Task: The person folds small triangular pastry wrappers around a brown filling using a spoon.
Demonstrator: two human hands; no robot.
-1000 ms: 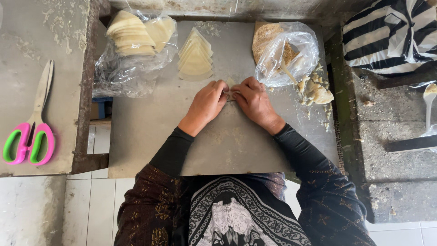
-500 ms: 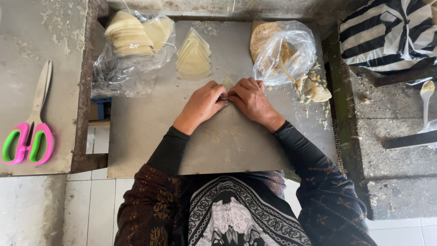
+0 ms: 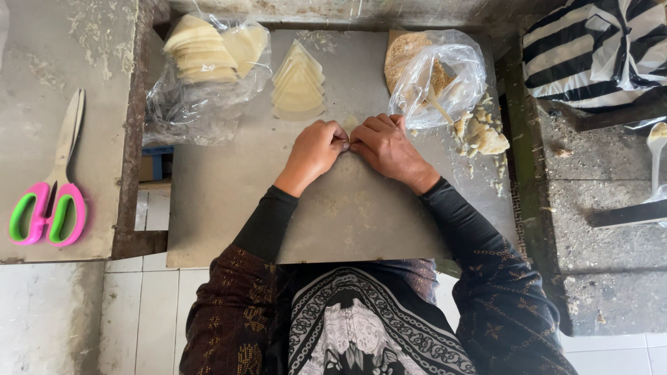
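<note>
On the grey board (image 3: pixel 229 201), the left hand (image 3: pixel 316 149) and the right hand (image 3: pixel 385 146) meet, fingertips pinched tight on a small pale dough piece (image 3: pixel 351 125). Just behind it lies a stack of folded dough triangles (image 3: pixel 297 87). Pink and green scissors (image 3: pixel 48 208) lie far to the left.

The pale dough wrapper (image 3: pixel 351 123) sits between my two grips, pinched at its near edge by the fingertips of my left hand (image 3: pixel 316 149) and my right hand (image 3: pixel 384 144). Only a small cream-coloured corner shows above my knuckles; the rest is hidden under my fingers. It lies low against the grey metal surface (image 3: pixel 347 208), near the middle of its far half. Its fold state cannot be determined.
</note>
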